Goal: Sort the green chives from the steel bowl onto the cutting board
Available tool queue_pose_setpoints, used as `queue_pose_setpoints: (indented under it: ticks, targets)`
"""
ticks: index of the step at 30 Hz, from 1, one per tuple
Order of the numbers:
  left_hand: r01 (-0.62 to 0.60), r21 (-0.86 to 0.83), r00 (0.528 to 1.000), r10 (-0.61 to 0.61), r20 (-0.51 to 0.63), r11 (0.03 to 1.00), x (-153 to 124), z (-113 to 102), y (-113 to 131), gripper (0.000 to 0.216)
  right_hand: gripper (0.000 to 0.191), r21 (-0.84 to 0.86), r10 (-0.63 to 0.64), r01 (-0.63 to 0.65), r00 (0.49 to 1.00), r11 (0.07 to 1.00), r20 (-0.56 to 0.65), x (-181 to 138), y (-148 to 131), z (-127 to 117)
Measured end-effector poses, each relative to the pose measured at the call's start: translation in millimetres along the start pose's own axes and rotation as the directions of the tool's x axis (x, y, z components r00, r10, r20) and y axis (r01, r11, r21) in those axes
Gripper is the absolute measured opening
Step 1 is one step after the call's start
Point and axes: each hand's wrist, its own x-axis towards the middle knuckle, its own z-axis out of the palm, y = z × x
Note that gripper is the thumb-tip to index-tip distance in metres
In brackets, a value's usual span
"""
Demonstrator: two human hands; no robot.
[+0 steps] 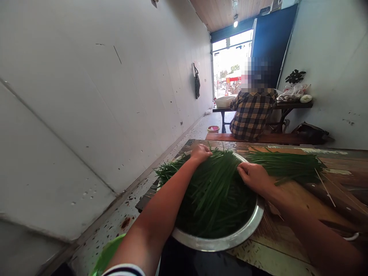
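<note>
A wide metal bowl [247,226] sits on a worn wooden table [290,237], heaped with long green chives [212,195]. My left hand [200,153] rests on the far side of the heap, fingers curled down into the stalks. My right hand [253,175] lies at the bowl's right rim, fingers closed round a bunch of chives. A second bundle of chives [287,165] lies flat on the table to the right of the bowl.
A person in a plaid shirt [252,113] sits on a bench [258,137] beyond the table, back turned. A white wall [100,107] runs along the left. A green basin [107,253] stands on the speckled floor at lower left. A side table [290,104] holds bags.
</note>
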Motion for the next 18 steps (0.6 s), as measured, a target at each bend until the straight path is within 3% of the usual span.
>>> queue_pose_setpoints:
  ticks: [5, 13, 18]
  targets:
    - [-0.088, -0.006, 0.993, 0.087, -0.076, 0.996, 2, -4, -2, 0.024, 0.031, 0.017, 0.008, -0.008, 1.0, 1.0, 0.001, 0, -2, -2]
    - [-0.131, -0.185, 0.986, 0.147, 0.074, 0.974, -4, 0, 9, 0.027, 0.029, 0.031, 0.006, -0.005, 1.0, 1.0, -0.017, 0, -1, -2]
    - [-0.151, -0.196, 0.984, 0.166, 0.064, 0.969, -5, 5, 12, 0.026, 0.03, 0.04, 0.008, -0.008, 1.0, 0.999, -0.01, 0, 1, 0]
